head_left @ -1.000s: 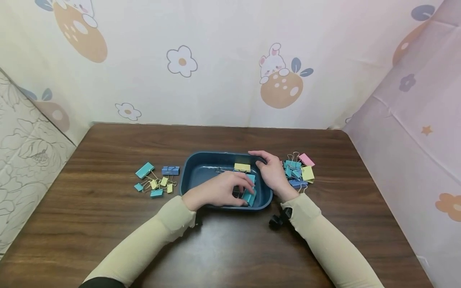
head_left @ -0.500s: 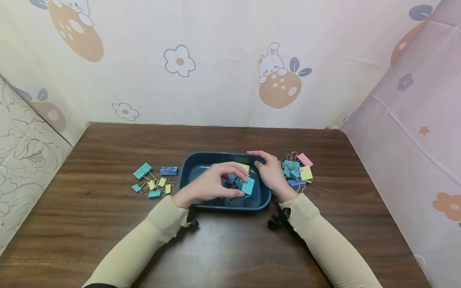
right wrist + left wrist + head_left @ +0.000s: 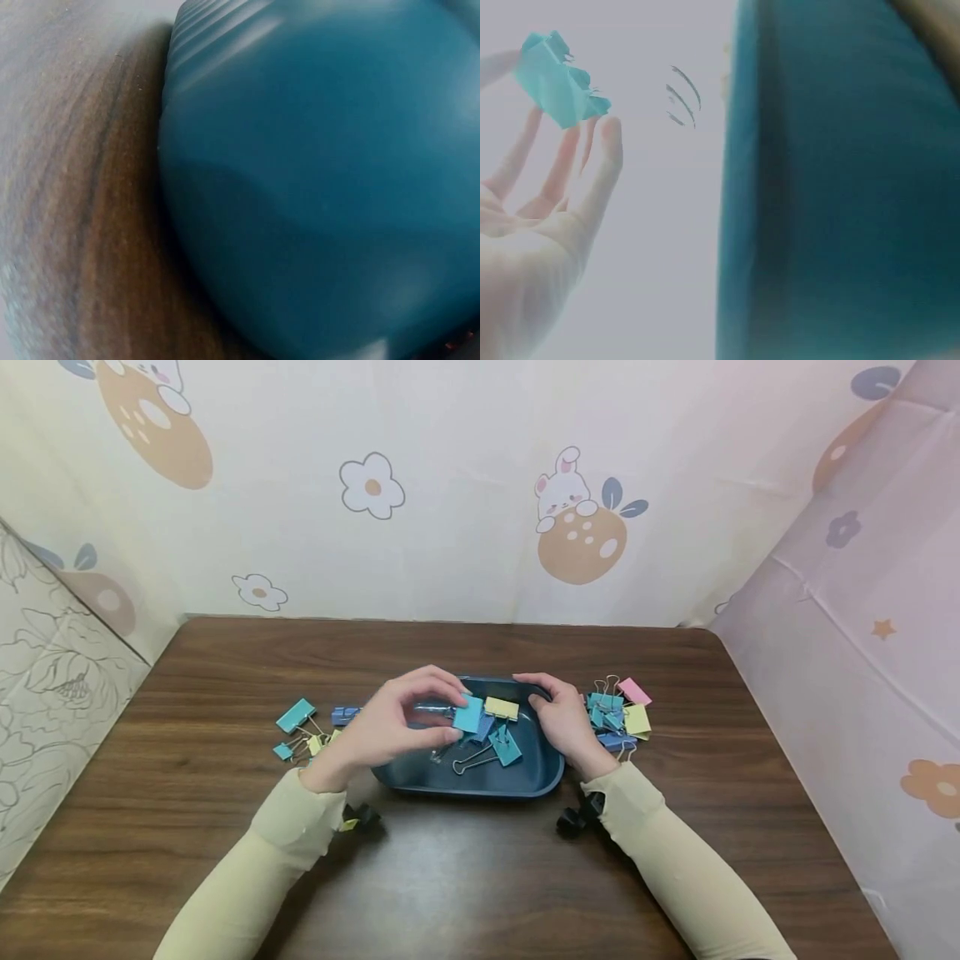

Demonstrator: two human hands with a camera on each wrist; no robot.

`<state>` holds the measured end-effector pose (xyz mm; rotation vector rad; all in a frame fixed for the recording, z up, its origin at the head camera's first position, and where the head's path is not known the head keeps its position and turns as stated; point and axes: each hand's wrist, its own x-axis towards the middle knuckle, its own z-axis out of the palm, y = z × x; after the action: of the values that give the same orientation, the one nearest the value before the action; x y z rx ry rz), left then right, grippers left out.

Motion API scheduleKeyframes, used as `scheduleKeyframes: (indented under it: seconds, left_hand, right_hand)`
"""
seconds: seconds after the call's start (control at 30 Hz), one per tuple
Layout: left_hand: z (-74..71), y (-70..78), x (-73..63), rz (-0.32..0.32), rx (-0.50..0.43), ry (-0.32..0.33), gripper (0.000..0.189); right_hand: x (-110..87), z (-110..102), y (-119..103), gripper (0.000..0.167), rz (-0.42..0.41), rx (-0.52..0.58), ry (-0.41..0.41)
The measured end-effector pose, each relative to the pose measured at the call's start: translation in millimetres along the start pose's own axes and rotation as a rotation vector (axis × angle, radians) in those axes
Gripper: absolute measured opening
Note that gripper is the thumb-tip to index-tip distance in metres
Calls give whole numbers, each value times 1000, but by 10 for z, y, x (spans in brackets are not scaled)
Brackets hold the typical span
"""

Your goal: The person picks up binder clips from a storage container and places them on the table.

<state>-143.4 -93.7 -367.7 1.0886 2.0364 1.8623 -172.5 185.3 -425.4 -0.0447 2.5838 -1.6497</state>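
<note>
My left hand (image 3: 401,718) pinches a teal binder clip (image 3: 468,714) between thumb and fingers, above the left part of a dark blue tray (image 3: 457,792). The left wrist view shows this teal clip (image 3: 559,79) at the fingertips, washed out by glare. At the tray's far right corner, my right hand (image 3: 564,718) grips the rim, thumb on the inner side. Inside the tray lie a yellow binder clip (image 3: 502,708), a blue one (image 3: 482,728) and another teal one (image 3: 506,746). The right wrist view holds only the tray's outer wall (image 3: 322,172) and the table.
Left of the tray, loose teal, yellow and blue binder clips (image 3: 296,715) lie on the brown table (image 3: 480,877), partly behind my left hand. A second pile (image 3: 611,714), with teal, blue, yellow and pink clips, sits right of the tray. A patterned curtain (image 3: 465,527) hangs behind.
My left hand has picked the teal binder clip up from the tray's right part and carried it leftward. My right hand stays on the rim.
</note>
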Motion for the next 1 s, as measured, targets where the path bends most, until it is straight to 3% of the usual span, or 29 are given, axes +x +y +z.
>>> scheduleKeyframes:
  seconds: [0.17, 0.3, 0.4, 0.63, 0.8, 1.0]
  left_hand:
    - [-227, 76, -164, -20, 38, 63, 29]
    - [-413, 66, -319, -28, 32, 102, 28]
    - [-531, 43, -452, -61, 79, 141, 27]
    - [-772, -78, -748, -198, 390, 238, 26]
    - [-879, -179, -875, -248, 625, 215, 26]
    - [-948, -251, -948, -290, 749, 112, 27]
  right_hand:
    - [4, 4, 9, 38, -5, -7, 3]
    - [9, -2, 8, 38, -4, -5, 0]
    - [10, -8, 5, 37, -10, -12, 1]
    - [9, -10, 1, 37, -7, -21, 0]
    - [7, -10, -4, 37, -2, -19, 4]
    - [6, -9, -5, 37, -1, -17, 2]
